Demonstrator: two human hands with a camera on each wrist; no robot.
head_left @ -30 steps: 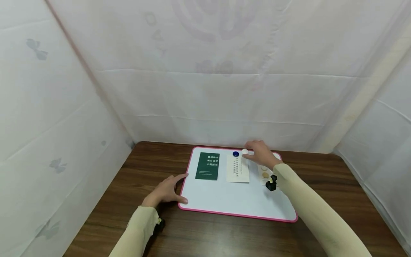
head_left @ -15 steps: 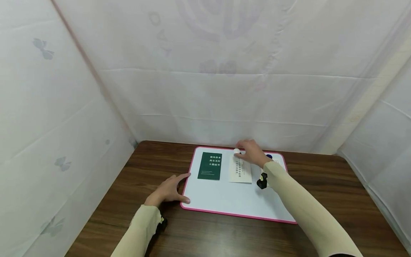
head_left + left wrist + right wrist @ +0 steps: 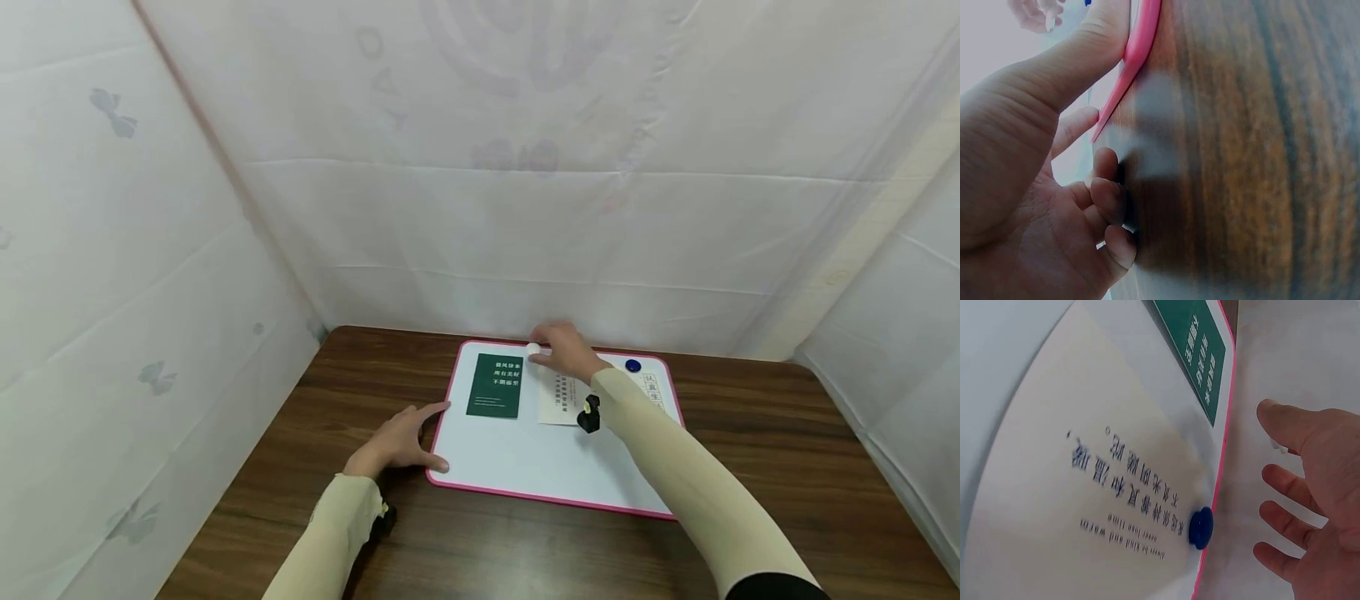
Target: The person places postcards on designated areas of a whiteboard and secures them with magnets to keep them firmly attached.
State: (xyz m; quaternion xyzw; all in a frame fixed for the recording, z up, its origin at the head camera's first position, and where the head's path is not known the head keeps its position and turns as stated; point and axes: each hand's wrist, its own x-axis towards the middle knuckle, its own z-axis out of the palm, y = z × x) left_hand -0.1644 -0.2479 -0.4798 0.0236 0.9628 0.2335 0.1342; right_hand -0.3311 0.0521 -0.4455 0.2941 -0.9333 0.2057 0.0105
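A whiteboard [image 3: 495, 458] with a pink rim lies on the table. My left hand [image 3: 401, 437] rests at its left edge, thumb and index finger spread and touching the rim; the other fingers bend loosely in the left wrist view. Above the board's far edge, my right hand [image 3: 567, 352] pinches a round white magnet [image 3: 532, 349], mostly hidden by the thumb in the right wrist view. Left of that hand lies a green card [image 3: 495, 386]. A cream card [image 3: 1085, 487] under a blue magnet [image 3: 1200, 528] is partly covered by the right arm in the head view.
Toward the board's right side lies another card [image 3: 652, 387] with a blue magnet [image 3: 633, 365] by its top, partly behind the sleeve. Brown wooden table [image 3: 450, 550] surrounds the board. White cloth [image 3: 450, 225] hangs close behind the far table edge and along both sides.
My right hand has moved left with the white magnet, from the cream card toward the green card. The blue magnet at the right card has come into sight. My left hand stays at the board's edge.
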